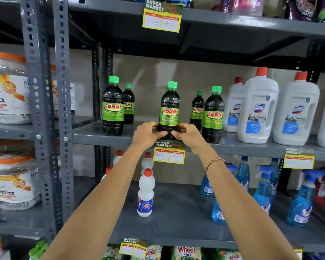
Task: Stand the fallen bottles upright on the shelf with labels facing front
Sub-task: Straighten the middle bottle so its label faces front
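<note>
Because the label has to face front, I hold the dark Sunny bottle point(169, 109) low, with my left hand point(149, 135) and my right hand point(188, 135) wrapped around its base from either side, thumbs across the front and fingers tucked behind. Both hands are clamped on the bottle, low enough that the green and red label stays uncovered and I can check it as I turn. It stands upright at the centre of the frame, near the front edge of the grey middle shelf point(101, 136), just above the yellow price tag point(169, 153); whether its base is fully down I cannot tell, since my fingers hide it.

Its label already looks out squarely. Two Sunny bottles stand to its left, the front one point(113, 107) with its label forward, and two to its right, the nearer one point(213, 115) likewise. None of those I can see is lying down, so I judge this is close to the last adjustment. White Domex jugs point(257, 109) fill the right of the shelf, well clear of my grip.
</note>
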Available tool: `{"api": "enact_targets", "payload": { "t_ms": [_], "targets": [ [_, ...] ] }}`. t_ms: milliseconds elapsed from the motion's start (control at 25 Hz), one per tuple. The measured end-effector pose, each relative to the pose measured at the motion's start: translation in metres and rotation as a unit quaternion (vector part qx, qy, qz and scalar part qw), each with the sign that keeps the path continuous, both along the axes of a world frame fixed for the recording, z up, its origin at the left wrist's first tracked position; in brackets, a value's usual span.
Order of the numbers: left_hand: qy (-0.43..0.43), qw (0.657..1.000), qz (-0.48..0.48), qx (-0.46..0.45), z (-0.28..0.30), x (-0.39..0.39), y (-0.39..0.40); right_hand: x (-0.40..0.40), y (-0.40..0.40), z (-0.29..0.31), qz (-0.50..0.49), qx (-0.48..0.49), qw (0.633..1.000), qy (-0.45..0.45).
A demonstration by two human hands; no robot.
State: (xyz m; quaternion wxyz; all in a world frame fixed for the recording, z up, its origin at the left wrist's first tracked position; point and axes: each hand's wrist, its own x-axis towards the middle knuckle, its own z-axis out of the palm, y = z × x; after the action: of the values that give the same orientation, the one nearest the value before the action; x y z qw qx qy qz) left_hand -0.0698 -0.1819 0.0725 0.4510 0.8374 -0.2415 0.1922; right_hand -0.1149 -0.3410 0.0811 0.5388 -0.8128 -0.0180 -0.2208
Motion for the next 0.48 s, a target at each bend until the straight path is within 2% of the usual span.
{"api": "enact_targets", "payload": {
  "t_ms": [480],
  "targets": [
    [-0.023, 1.0, -0.001, 0.0, -0.0017, 0.0016, 0.0014, 0.0026, 0.003, -0.0003, -0.014, -0.012, 1.0, -0.004]
  ]
}}
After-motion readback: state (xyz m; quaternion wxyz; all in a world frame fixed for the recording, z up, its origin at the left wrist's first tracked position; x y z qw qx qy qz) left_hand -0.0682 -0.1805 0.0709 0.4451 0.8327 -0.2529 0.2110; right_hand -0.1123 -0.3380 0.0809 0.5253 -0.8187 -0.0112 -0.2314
